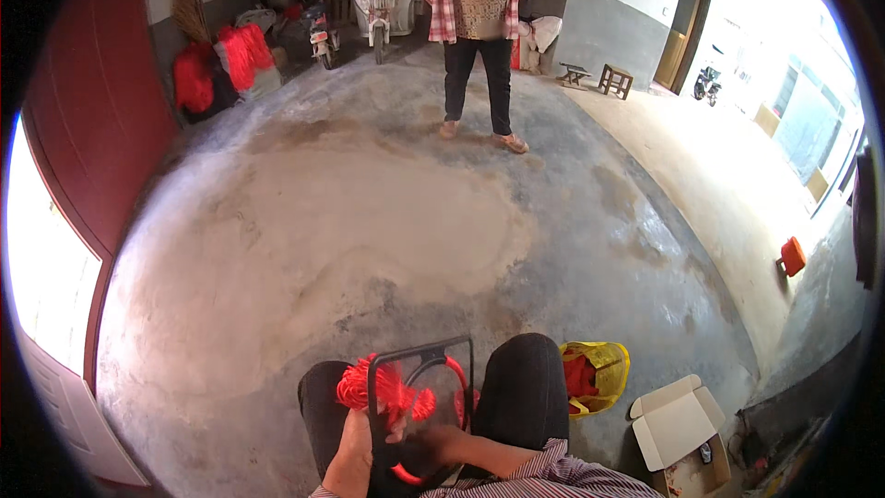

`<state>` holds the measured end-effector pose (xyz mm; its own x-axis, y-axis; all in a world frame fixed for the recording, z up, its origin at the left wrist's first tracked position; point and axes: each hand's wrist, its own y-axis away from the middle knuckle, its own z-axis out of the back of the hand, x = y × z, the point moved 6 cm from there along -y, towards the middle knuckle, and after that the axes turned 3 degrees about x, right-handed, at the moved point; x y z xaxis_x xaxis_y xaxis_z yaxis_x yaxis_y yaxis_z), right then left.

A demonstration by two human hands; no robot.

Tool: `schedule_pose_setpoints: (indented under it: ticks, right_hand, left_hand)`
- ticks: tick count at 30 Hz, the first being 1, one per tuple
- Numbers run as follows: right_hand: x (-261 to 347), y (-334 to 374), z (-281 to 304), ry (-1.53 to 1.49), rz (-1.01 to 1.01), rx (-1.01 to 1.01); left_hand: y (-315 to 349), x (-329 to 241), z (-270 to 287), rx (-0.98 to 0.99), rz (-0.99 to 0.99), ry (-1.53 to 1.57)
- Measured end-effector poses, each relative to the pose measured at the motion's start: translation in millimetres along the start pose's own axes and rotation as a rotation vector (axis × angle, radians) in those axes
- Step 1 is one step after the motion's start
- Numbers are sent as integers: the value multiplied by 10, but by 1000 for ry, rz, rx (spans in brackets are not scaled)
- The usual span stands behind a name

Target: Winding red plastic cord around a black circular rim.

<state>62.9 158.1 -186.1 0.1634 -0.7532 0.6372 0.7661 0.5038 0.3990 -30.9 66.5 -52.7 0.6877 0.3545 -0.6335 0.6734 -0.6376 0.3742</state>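
A black rectangular frame (467,345) stands tilted between my knees, with a red ring (455,371) showing inside it. A bundle of red cord (364,385) lies looped at the frame's left side, partly through it. My left hand (355,447) is closed round the lower end of that bundle, beside the frame's left bar. Low inside the frame, my right hand (441,447) reaches in from the right, near the ring and below the cord. Its fingers are dark and blurred, so their grip is hidden.
To my right stand a yellow bag (608,378) with red material inside and an open cardboard box (678,429). A person (475,28) in a checked shirt stands ahead. Parked two-wheelers (376,5), red bundles (244,55) and small stools (616,80) are farther back.
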Motion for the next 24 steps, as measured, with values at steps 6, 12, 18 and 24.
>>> schedule_pose_setpoints:
  ticks: [6,12,18,24]
  right_hand:
    - [-28,-150,-182,88,46,-32]
    - [203,43,165,47,-76,99]
    - [259,69,266,-19,-121,172]
    - [100,-64,22,-80,-104,97]
  left_hand:
    - [-125,-19,19,2,-14,-32]
    - [-187,-69,-53,0,-15,-47]
    - [-223,-99,-78,-10,-21,-55]
    - [-241,-109,-106,-12,-21,-63]
